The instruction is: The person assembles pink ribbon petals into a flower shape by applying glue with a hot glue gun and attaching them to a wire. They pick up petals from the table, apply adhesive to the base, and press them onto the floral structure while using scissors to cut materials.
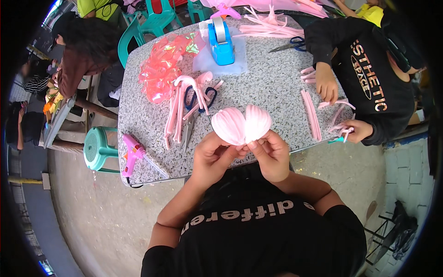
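Two pale pink, ribbed petals that look made of pipe cleaners meet at their bases in front of me. My left hand (213, 156) pinches the base of the left petal (229, 126). My right hand (272, 159) grips the right petal (257, 123) low down, thumb against its base. The fingertips nearly touch and partly hide the join. Just beyond my left hand lie dark-handled scissors (189, 127) and a loose bundle of pink pipe cleaners (175, 113), some bent over at the top.
A pink glue gun (132, 154) lies at the table's left edge. Crinkled iridescent pink film (160, 69) and a blue tape dispenser (221, 44) stand farther back. At right, a co-worker's hands (326, 85) handle pink strips near a pipe-cleaner bundle (311, 115). Other scissors (293, 45) lie behind.
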`<state>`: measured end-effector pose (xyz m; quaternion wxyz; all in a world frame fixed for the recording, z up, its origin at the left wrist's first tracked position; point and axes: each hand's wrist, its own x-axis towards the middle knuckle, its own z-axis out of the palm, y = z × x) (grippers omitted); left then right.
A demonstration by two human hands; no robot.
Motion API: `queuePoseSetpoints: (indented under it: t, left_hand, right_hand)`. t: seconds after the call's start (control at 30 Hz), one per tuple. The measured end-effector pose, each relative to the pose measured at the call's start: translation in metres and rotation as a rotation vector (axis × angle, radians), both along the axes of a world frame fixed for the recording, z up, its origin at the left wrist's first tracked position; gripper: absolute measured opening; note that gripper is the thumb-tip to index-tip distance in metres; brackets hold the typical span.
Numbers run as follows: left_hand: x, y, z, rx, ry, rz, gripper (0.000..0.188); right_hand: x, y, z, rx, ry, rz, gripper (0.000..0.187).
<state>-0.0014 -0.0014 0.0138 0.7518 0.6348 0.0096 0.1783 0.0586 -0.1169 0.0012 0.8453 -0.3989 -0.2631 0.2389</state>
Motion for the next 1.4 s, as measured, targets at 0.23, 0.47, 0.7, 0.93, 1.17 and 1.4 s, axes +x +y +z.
queuePoseSetpoints:
  t: [0.23, 0.47, 0.7, 0.93, 1.17, 1.4]
  left_hand:
    - [-0.005, -0.005, 0.001, 0.07, 0.016, 0.096, 0.009]
    - [-0.007, -0.004, 0.001, -0.028, -0.047, 0.036, 0.005]
    - [-0.007, -0.002, 0.003, -0.023, -0.003, 0.061, 0.004]
    - [0.022, 0.027, -0.04, 0.745, 0.309, 0.384, 0.017]
    - [-0.034, 0.102, -0.019, 0.948, 0.407, 0.839, 0.026]
    - [-0.143, 0.203, -0.034, 1.454, 1.053, 0.615, 0.059]
  right_hand:
    - [-0.003, 0.002, -0.001, 0.012, -0.09, -0.007, 0.012]
    - [-0.007, 0.001, 0.002, 0.004, -0.085, -0.009, 0.012]
    - [0.0, 0.003, -0.004, -0.036, 0.033, 0.047, 0.01]
    - [0.029, 0.0, -0.029, -0.162, 0.39, -0.058, 0.012]
    - [0.041, -0.01, -0.041, -0.135, 0.671, 0.051, 0.009]
    - [0.036, -0.006, -0.027, -0.225, 0.545, 0.028, 0.013]
